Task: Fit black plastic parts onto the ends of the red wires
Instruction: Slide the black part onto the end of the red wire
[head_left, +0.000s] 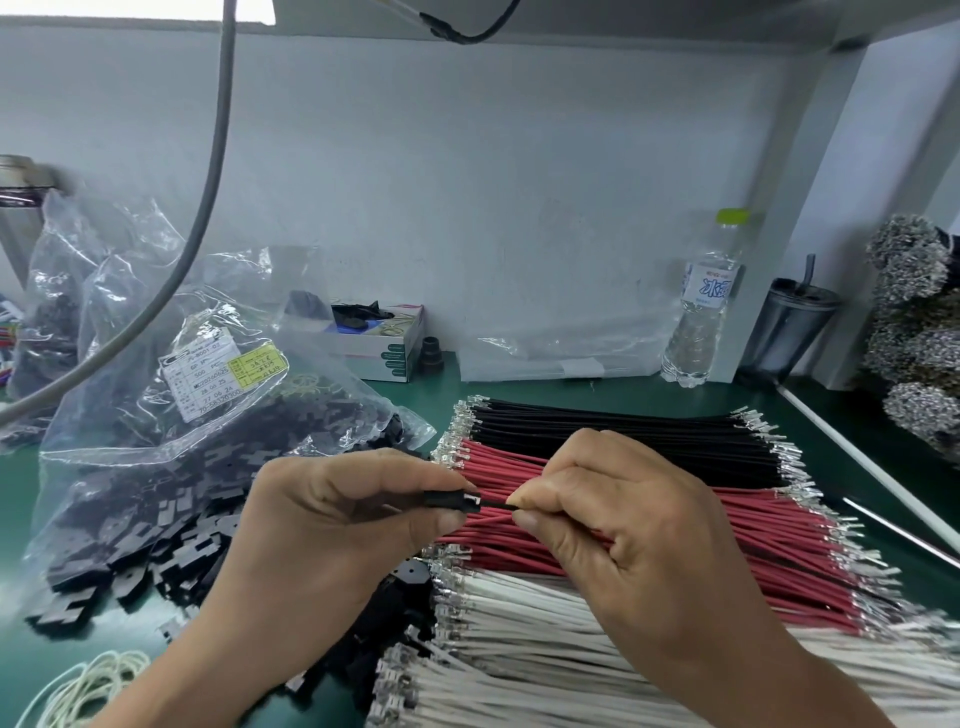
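Your left hand (332, 514) pinches a black plastic part (451, 500) between thumb and forefinger, the part poking out toward your right hand (618, 525). That hand pinches a thin dark wire (498, 503) between thumb and fingertips, its end meeting the open end of the part; its colour reads dark rather than red from here. Both hands hover just above the bundle of red wires (727, 525), which lies on the green worktop (613, 392) under and beyond your right hand, metal terminals at both ends. Beyond the red ones, farther from your hands, lies a row of black wires (623, 431); nearer you, beneath your right wrist, a row of white wires (519, 649). Under and beside your left hand, loose black parts (156, 551) spill from a clear plastic bag (171, 395) with a printed label. Well beyond your right hand, a water bottle (701, 312) and a dark tumbler (789, 327) stand against the back wall.
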